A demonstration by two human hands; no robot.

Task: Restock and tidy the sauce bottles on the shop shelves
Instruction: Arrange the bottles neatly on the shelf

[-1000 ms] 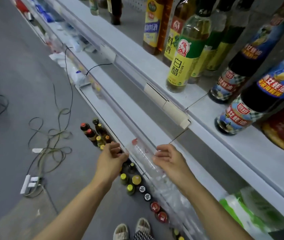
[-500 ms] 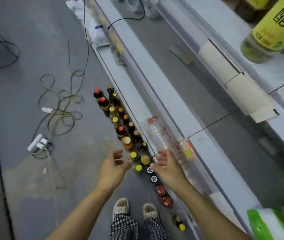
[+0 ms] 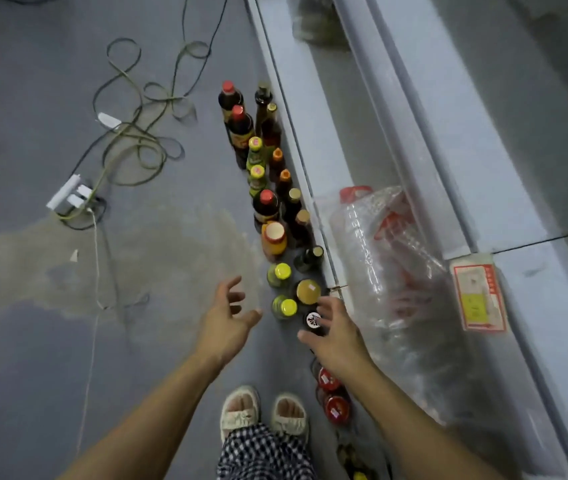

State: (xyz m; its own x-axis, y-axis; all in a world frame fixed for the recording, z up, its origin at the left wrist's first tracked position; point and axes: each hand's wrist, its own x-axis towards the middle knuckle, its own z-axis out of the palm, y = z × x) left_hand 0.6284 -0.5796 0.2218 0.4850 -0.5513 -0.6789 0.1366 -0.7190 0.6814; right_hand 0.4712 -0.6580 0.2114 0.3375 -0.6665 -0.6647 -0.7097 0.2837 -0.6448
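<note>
A row of several sauce bottles (image 3: 270, 209) stands on the grey floor along the foot of the shelf unit, seen from above by their red, yellow, orange and black caps. My right hand (image 3: 336, 332) hovers with spread fingers over a black-capped bottle (image 3: 313, 321), its fingertips near an amber-lidded jar (image 3: 308, 291). My left hand (image 3: 229, 315) is open beside two yellow-capped bottles (image 3: 284, 306), holding nothing. Two red-capped bottles (image 3: 333, 393) stand under my right forearm.
The white bottom shelf (image 3: 358, 140) runs along the right and bears a crumpled clear plastic wrapper (image 3: 390, 271). A price tag (image 3: 480, 296) hangs on the shelf edge above. Tangled cables (image 3: 137, 140) and a power strip (image 3: 69, 195) lie on the floor at left. My feet (image 3: 263, 414) are below.
My view has tilted down from the upper shelves to the floor. Both hands have left the plastic wrapper on the bottom shelf and lowered toward the floor bottles.
</note>
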